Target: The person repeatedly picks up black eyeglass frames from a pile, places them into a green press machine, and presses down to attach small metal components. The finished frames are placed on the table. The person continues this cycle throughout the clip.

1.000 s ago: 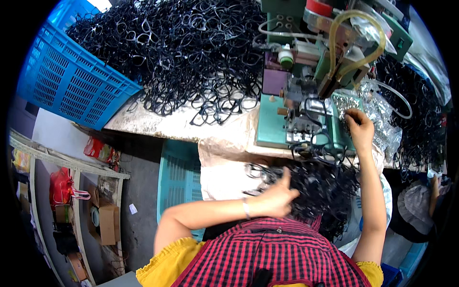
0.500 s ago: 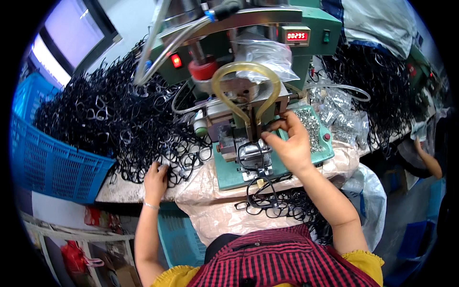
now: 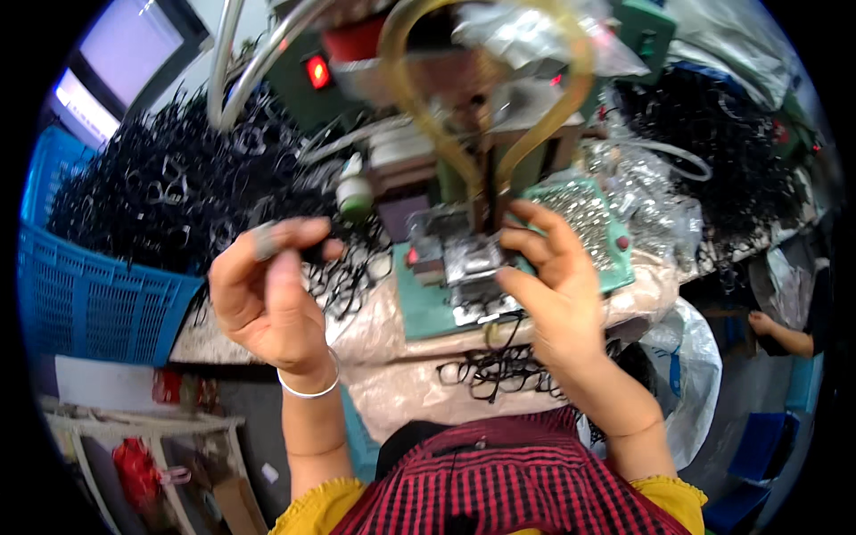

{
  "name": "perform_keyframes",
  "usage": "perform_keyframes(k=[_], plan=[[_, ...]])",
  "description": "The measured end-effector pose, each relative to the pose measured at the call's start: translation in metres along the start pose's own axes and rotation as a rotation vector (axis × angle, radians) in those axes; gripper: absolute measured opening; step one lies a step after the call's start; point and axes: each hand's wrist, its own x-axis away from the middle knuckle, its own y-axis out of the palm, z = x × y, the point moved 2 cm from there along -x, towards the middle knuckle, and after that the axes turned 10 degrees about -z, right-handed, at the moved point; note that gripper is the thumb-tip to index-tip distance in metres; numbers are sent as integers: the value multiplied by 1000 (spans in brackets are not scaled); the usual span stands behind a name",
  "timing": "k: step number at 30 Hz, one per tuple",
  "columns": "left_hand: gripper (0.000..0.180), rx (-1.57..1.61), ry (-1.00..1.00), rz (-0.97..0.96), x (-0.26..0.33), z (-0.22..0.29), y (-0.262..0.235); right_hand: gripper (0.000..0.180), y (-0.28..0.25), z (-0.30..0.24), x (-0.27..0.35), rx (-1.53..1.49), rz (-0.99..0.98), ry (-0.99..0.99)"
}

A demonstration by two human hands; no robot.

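Thin black eyeglass frames [image 3: 165, 183] are left heaped (the finished number cannot be judged); the right hand [image 3: 563, 294] is held half-open; for the left hand [image 3: 267, 312], this cannot be told.

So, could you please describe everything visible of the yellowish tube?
The yellowish tube is thick, smooth and translucent, apparently rubber or soft plastic. It stands as a wide loop reaching the picture's upper edge; both legs converge at a dark holder. The right hand is close below, not gripping it. Blur softens the loop's outline.
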Motion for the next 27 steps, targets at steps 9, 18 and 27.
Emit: perform_keyframes(k=[9, 18, 27], plan=[[42, -1183, 106, -1157, 81, -94, -94, 34, -134, 20, 58, 1240, 250, 32], [18, -156, -775, 20, 68, -78, -106, 13, -128, 63, 4, 1503, 385, -77], [25, -278, 176, -859, 47, -3, 58, 9, -137, 47, -23, 1280, 373, -204]])
